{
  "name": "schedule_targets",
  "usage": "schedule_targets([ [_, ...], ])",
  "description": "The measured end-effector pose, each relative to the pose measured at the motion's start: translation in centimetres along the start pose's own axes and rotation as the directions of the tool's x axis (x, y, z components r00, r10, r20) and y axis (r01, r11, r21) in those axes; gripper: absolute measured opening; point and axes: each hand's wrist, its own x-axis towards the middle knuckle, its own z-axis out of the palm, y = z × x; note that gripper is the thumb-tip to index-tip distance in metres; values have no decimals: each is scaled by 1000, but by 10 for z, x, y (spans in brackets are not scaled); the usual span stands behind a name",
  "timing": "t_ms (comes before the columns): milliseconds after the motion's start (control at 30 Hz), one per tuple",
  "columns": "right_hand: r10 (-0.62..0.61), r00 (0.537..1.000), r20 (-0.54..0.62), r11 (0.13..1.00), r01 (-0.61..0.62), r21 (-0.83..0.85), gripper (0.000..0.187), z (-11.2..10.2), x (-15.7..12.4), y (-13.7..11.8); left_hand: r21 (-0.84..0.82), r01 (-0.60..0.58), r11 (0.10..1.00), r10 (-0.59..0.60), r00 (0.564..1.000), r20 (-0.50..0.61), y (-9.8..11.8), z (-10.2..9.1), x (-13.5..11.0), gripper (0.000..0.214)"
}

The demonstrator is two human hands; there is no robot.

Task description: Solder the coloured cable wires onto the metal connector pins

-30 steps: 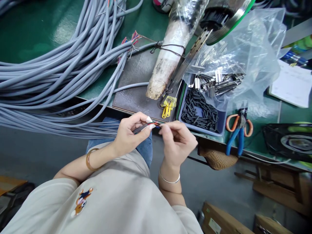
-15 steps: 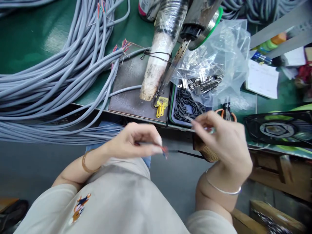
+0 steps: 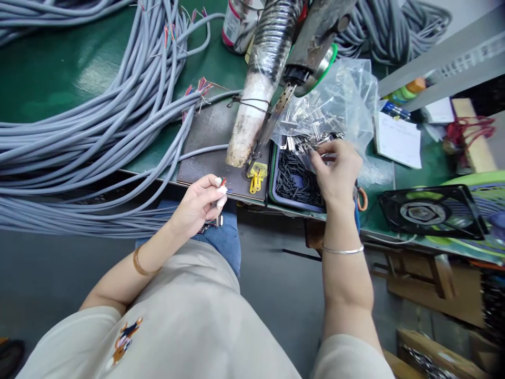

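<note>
My left hand [image 3: 199, 202] is closed in a pinch on thin wires [image 3: 223, 182] with red and blue ends showing, in front of the dark board's edge. Just below that hand, over the lap, a small connector [image 3: 216, 221] shows partly. My right hand [image 3: 337, 168] reaches down to the pile of metal connectors [image 3: 294, 143] at the mouth of a clear plastic bag [image 3: 357, 100]. Its thumb and fingers are pinched together; what lies between them is hidden. Beneath it stands a tray [image 3: 276, 196] of small black sleeves [image 3: 295, 179].
A soldering iron [image 3: 272, 121] and a taped hose [image 3: 248, 116] angle down over the dark board [image 3: 205, 126], beside yellow clips [image 3: 257, 179]. Grey cables [image 3: 98, 121] cover the left. At right are orange-handled pliers [image 3: 362, 200], a notepad [image 3: 398, 139] and a fan [image 3: 426, 210].
My right hand has moved forward from the tray's front edge to the metal connectors. My left hand has drawn left and slightly up, still pinching the wires.
</note>
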Motion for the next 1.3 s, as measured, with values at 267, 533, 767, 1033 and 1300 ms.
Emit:
schedule_targets([
  [267, 45, 999, 30, 864, -54, 500, 15, -37, -81, -77, -13, -21, 1000, 22, 997, 77, -1, 6, 5, 39],
  [533, 117, 990, 75, 723, -137, 677, 14, 1, -125, -115, -126, 56, 990, -26, 974, 226, 1, -10, 5, 43],
  [767, 267, 866, -424, 793, 52, 606, 17, 24, -119, -124, -23, 29, 999, -27, 994, 104, -4, -5, 4, 39],
  [1033, 249, 952, -180, 654, -28, 756, 17, 19, -120, -119, 252, -86, 964, 95, 995, -24, -13, 14, 2, 35],
  [1300, -125, 964, -234, 892, 213, 399, 14, 41, -135, -119, 311, -227, 923, 247, 968, -28, -13, 19, 8, 33],
])
